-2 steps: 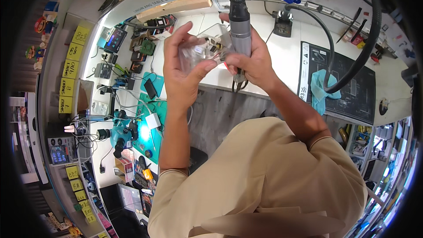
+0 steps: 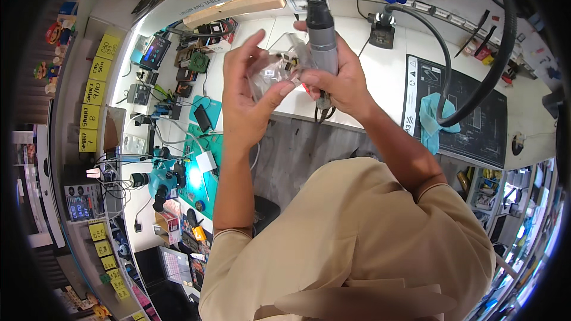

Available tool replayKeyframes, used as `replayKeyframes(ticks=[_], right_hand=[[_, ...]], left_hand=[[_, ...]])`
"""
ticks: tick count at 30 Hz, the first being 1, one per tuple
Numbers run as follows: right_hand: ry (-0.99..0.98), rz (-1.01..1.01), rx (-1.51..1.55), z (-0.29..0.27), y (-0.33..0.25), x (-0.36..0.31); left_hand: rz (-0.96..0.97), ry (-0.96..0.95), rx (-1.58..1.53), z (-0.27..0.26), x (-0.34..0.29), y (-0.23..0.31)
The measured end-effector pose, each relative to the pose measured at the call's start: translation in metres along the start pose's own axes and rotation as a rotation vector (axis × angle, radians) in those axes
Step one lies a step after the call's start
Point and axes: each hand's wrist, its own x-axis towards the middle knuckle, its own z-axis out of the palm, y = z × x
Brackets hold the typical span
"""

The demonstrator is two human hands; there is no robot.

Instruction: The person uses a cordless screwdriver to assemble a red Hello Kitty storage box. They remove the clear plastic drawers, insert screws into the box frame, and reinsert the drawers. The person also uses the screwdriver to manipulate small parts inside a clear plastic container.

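In front of my chest, my left hand [image 2: 239,98] is closed around a small clear plastic case [image 2: 266,75]. Several small metal and dark bits show through its wall, though their kind is hard to make out. My right hand [image 2: 347,86] grips a grey and black rotary tool handpiece [image 2: 323,38], held upright with its metal chuck pointing away from me. A cord loops out of its lower end. The right thumb reaches over to the case, beside the left thumb. A small red thing [image 2: 307,89] shows just under the two thumbs; I cannot tell what it is.
A white bench [image 2: 380,59] runs ahead, with a black work mat [image 2: 476,113] and a light blue cloth [image 2: 437,116] at the right. A thick black hose [image 2: 496,65] arches over them. At the left stand a teal microscope [image 2: 163,181], a green mat [image 2: 208,202] and a power supply [image 2: 82,202].
Both hands have shifted very slightly, and the case has tilted a little between them. The grip on the case and the rotary tool handpiece is the same.
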Motion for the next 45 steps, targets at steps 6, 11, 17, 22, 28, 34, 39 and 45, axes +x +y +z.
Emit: replayKeyframes(ticks=[6, 11, 17, 22, 28, 34, 39, 45], right_hand=[[-0.064, 0.178, -0.101, 0.0, 0.02, -0.001], [-0.133, 0.161, -0.048, -0.003, 0.042, -0.021], [-0.289, 0.246, 0.006, -0.003, 0.062, -0.064], [-0.388, 0.016, 0.033, 0.012, 0.076, -0.066], [-0.328, -0.018, -0.001, 0.022, 0.077, -0.059], [-0.335, -0.033, -0.019, 0.018, 0.079, -0.057], [-0.325, -0.021, -0.002, 0.016, 0.082, -0.056], [-0.315, -0.048, -0.022, 0.014, 0.085, -0.054]], left_hand=[[-0.06, -0.121, 0.325, 0.001, -0.005, -0.001], [-0.321, 0.013, 0.275, 0.004, -0.009, 0.003], [-0.551, 0.201, 0.17, -0.018, 0.007, 0.021], [-0.504, 0.232, 0.24, -0.011, 0.012, 0.038], [-0.433, 0.281, 0.087, 0.0, 0.012, 0.045], [-0.449, 0.324, -0.009, 0.016, 0.015, 0.052], [-0.463, 0.311, -0.029, 0.021, 0.019, 0.057], [-0.482, 0.312, -0.002, 0.022, 0.02, 0.056]])
